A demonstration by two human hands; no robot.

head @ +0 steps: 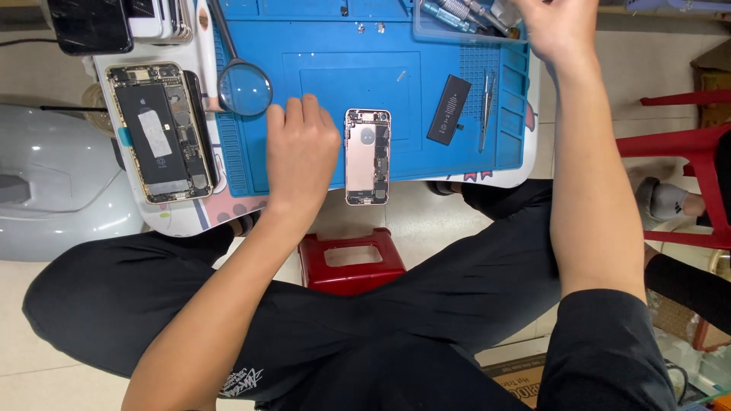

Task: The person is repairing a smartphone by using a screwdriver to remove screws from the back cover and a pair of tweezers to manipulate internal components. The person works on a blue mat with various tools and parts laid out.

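Resting my left hand (301, 152) flat beside the opened phone shell (368, 156) at the worktop's (335, 30) near edge, grip holding nothing, I steadied myself; my right hand (560, 27) reached the far-corner tool tray (457, 19), grip unclear.

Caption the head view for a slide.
Left hand rests beside an opened phone housing on a blue mat; right hand reaches toward the tool tray.

We see a white rectangular label (154, 133) stuck slantwise on the black battery of the opened phone at the counter's left. A black loose battery (448, 109) with a small pale label lies right of centre. A dark screen (90, 25) sits at the top left corner.
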